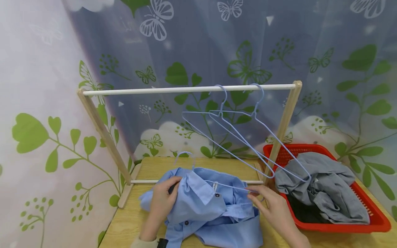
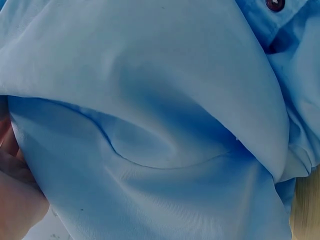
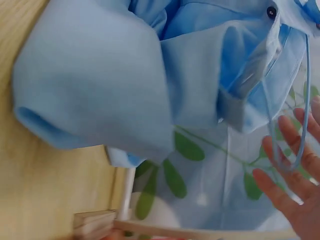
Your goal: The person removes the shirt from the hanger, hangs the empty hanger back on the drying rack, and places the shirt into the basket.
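Observation:
A light blue button-up shirt [image 1: 198, 203] lies bunched over the table, its dark buttons and collar label showing. Out of its neck rises the hook of a pale blue clothes hanger [image 1: 193, 162], and one arm of the hanger sticks out to the right. My left hand [image 1: 163, 198] grips the shirt by the shoulder beside the collar; in the left wrist view its fingers [image 2: 9, 150] are partly behind the cloth. At the hanger's free right end is my right hand [image 1: 273, 203]. In the right wrist view its fingers [image 3: 285, 192] are spread and fairly straight against the hanger's looped end [image 3: 290, 165].
A wooden rack with a white rod [image 1: 155, 90] stands behind the shirt. Two pale blue hangers [image 1: 223, 113] hang toward its right end. On the right, a red basket [image 1: 338, 227] holds grey clothing [image 1: 328, 186] and something dark. A patterned curtain [image 1: 198, 41] covers the back.

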`<state>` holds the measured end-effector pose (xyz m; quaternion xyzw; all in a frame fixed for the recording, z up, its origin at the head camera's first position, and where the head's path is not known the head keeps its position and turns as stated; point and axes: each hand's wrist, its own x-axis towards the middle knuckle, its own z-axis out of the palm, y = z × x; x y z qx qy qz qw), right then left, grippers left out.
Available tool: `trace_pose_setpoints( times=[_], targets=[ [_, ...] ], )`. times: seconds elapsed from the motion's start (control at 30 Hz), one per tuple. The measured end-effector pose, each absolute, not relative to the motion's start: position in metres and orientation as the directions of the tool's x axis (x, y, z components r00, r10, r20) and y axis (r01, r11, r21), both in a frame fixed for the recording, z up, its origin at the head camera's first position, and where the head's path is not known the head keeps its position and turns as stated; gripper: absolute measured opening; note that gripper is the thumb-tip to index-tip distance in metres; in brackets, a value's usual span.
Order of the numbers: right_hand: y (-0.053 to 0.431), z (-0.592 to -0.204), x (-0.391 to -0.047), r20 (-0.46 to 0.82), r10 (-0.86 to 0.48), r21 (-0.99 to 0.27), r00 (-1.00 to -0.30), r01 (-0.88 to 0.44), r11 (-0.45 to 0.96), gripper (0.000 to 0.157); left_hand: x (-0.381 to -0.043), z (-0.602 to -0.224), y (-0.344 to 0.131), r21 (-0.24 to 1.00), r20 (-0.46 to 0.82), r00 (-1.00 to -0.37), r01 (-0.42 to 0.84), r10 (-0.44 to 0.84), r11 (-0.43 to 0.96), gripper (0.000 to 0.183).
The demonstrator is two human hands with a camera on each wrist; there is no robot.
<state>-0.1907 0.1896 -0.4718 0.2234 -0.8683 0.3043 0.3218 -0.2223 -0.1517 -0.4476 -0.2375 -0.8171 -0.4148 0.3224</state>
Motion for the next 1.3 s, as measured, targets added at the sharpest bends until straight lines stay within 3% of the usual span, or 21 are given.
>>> trace_pose_setpoints(
  times=[0.17, 0.27, 0.5, 0.87, 1.3],
  targets=[
    [0.173, -0.463, -0.195, 0.798, -0.305, -0.196, -0.519, -0.704, 0.683, 0.01, -0.221, -0.446, -0.145, 0.54, 0.694, -0.703, 0.652, 0.157, 0.532, 0.018],
    [0.161, -0.46, -0.198, 0.839, -0.355, -0.079, -0.412, -0.737, 0.671, 0.027, -0.22, -0.447, -0.142, 0.553, 0.678, -0.715, 0.649, 0.17, 0.522, 0.019],
    [0.145, -0.457, -0.204, 0.881, -0.387, 0.057, -0.272, -0.752, 0.657, 0.033, -0.22, -0.451, -0.139, 0.548, 0.69, -0.702, 0.666, 0.177, 0.506, 0.022],
    [0.142, -0.453, -0.203, 0.895, -0.376, 0.048, -0.239, -0.788, 0.614, 0.032, -0.219, -0.449, -0.141, 0.585, 0.664, -0.727, 0.651, 0.175, 0.483, 0.019],
    [0.165, -0.429, -0.197, 0.923, -0.316, 0.049, -0.221, -0.745, 0.665, 0.034, -0.22, -0.449, -0.15, 0.511, 0.743, -0.646, 0.717, 0.177, 0.474, 0.02]
  ],
)
